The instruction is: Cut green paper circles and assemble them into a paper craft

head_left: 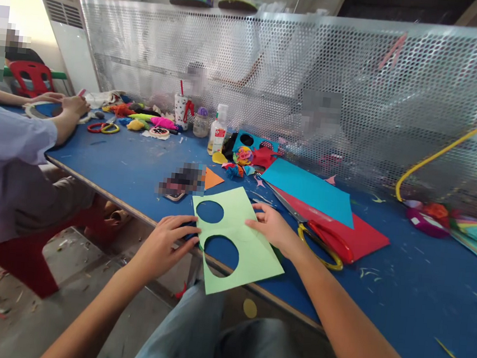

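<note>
Green paper (pixel 245 233) with two round holes cut in it lies at the near edge of the blue table (pixel 138 164), and its lower corner hangs a little over the edge. Left hand (pixel 163 244) rests on the left border of the sheet, fingers stretched and a little apart, the tips pressing near the two holes. Right hand (pixel 274 227) lies on the right side of the sheet, fingers also spread flat, not gripping anything. Just beside the right hand are scissors (pixel 320 246) with yellow and red handles, lying partly on a red sheet (pixel 363 239). A light blue sheet (pixel 309 188) covers part of the red one. An orange triangle (pixel 212 179) sits just behind the green paper. At the far left another person's hands (pixel 66 107) rest on the table.
</note>
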The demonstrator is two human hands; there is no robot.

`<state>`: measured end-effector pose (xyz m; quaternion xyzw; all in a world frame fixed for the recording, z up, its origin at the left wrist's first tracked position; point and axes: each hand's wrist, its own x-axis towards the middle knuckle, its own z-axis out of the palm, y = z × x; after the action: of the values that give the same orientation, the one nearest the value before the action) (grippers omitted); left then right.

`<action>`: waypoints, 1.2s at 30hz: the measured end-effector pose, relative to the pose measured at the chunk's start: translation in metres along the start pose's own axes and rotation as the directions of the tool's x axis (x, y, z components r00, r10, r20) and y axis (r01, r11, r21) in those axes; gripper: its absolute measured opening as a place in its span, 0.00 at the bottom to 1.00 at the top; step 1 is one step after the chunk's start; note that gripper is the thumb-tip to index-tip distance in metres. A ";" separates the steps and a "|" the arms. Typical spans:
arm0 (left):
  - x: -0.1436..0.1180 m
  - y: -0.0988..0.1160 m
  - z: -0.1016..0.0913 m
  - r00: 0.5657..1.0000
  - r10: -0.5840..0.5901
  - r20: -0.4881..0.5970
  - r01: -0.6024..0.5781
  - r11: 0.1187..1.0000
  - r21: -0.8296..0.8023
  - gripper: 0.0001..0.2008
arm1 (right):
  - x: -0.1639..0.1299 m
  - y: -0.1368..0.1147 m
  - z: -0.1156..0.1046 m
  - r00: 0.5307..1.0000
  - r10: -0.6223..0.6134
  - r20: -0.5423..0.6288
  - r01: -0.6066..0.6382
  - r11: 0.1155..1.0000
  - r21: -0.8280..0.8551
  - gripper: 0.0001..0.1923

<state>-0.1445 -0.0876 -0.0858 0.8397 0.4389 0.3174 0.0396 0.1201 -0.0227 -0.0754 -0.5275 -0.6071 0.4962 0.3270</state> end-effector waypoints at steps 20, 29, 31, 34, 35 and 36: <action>-0.003 0.000 -0.004 0.982 0.174 0.078 -0.180 0.981 0.075 0.11 | -0.001 -0.001 0.002 1.000 0.002 0.007 -0.003 0.999 0.036 0.19; -0.003 0.000 -0.001 0.976 0.214 0.034 -0.216 0.972 0.094 0.09 | 0.003 0.004 -0.002 0.999 -0.018 0.031 0.018 1.000 -0.012 0.20; -0.004 0.004 0.001 0.979 0.205 -0.012 -0.203 0.975 0.092 0.07 | 0.003 0.005 -0.002 0.999 -0.019 0.034 0.019 1.000 -0.017 0.20; -0.014 0.014 0.012 0.972 0.081 -0.219 -0.078 0.997 0.021 0.04 | 0.004 0.006 -0.003 0.999 -0.019 0.032 0.020 1.000 -0.021 0.20; -0.021 0.018 0.019 0.945 -0.017 -0.327 0.002 0.999 -0.046 0.02 | 0.004 0.006 -0.003 0.999 -0.019 0.030 0.019 1.000 -0.021 0.20; -0.028 0.023 0.026 0.884 -0.169 -0.437 0.113 0.982 -0.152 0.01 | 0.003 0.006 -0.003 0.999 -0.018 0.028 0.019 1.000 -0.022 0.20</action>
<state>-0.1246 -0.1174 -0.1123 0.7059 0.4759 0.5245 0.0118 0.1238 -0.0191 -0.0803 -0.5185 -0.6219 0.4938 0.3172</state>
